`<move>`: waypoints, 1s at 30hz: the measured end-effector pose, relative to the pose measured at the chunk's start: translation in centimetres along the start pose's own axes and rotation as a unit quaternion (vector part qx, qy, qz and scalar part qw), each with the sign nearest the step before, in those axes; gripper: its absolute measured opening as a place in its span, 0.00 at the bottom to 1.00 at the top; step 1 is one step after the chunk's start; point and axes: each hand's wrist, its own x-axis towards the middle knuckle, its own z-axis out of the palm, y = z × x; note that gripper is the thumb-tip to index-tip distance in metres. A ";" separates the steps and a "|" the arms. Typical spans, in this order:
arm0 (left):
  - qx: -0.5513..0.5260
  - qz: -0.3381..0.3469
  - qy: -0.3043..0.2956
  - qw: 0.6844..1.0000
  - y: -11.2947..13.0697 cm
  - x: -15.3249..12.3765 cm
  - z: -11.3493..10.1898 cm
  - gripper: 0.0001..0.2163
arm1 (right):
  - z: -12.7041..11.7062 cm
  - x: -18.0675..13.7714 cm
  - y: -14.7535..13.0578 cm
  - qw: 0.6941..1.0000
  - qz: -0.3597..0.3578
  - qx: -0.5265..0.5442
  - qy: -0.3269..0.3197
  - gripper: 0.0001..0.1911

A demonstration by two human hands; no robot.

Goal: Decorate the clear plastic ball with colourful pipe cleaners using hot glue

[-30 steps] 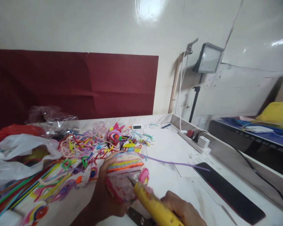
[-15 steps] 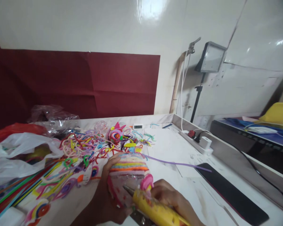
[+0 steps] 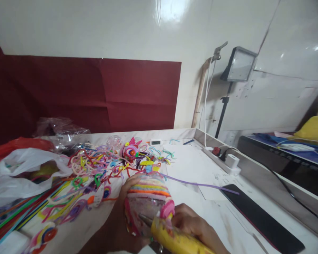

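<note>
Lower centre: left hand (image 3: 125, 224) fingers wrapped round ball (image 3: 149, 192), right hand (image 3: 194, 222) clamped on glue gun (image 3: 178, 240). Risk: slip drags tip (image 3: 145, 219), maybe hot, onto fingers.

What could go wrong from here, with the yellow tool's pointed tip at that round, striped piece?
If the right hand slips, the yellow tool's pointed grey nozzle might jab the nearby left hand.
The round, striped, see-through piece could drop if the left hand's grip loosens.
The long, thin purple strand beyond it might snag if the piece is turned.
</note>
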 end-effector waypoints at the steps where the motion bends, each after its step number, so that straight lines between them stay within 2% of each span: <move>1: -0.001 0.001 0.003 1.000 0.1 0.0 0.0 0.55 | 0.0 0.0 0.0 1.000 0.001 -0.006 0.002 0.21; 7: -0.017 -0.009 0.034 0.999 0.2 0.0 0.1 0.47 | 0.3 -0.2 -0.5 1.000 0.020 0.009 -0.005 0.21; 11: -0.053 -0.007 0.060 0.997 -0.3 0.1 0.2 0.44 | -0.3 0.6 -1.5 1.000 -0.013 0.020 -0.017 0.19; 15: -0.022 0.008 0.068 0.997 -0.7 0.5 0.0 0.44 | -1.6 0.9 -2.6 0.998 -0.044 -0.041 -0.029 0.19; 17: -0.001 0.025 0.071 0.997 -0.6 0.6 -0.1 0.44 | -2.3 0.5 -2.8 0.997 -0.059 -0.057 -0.003 0.18; 20: 0.015 0.047 0.070 0.996 -0.4 0.8 -0.2 0.44 | -3.0 -0.3 -2.7 0.996 -0.044 -0.070 0.017 0.17; 25: 0.043 0.050 0.078 0.995 0.0 0.9 -0.1 0.46 | -3.4 -0.8 -3.0 0.997 -0.047 -0.061 -0.005 0.13; 30: 0.032 0.080 0.088 0.992 -0.2 1.1 -0.1 0.47 | -3.1 -1.0 -2.8 0.997 -0.028 -0.070 0.013 0.15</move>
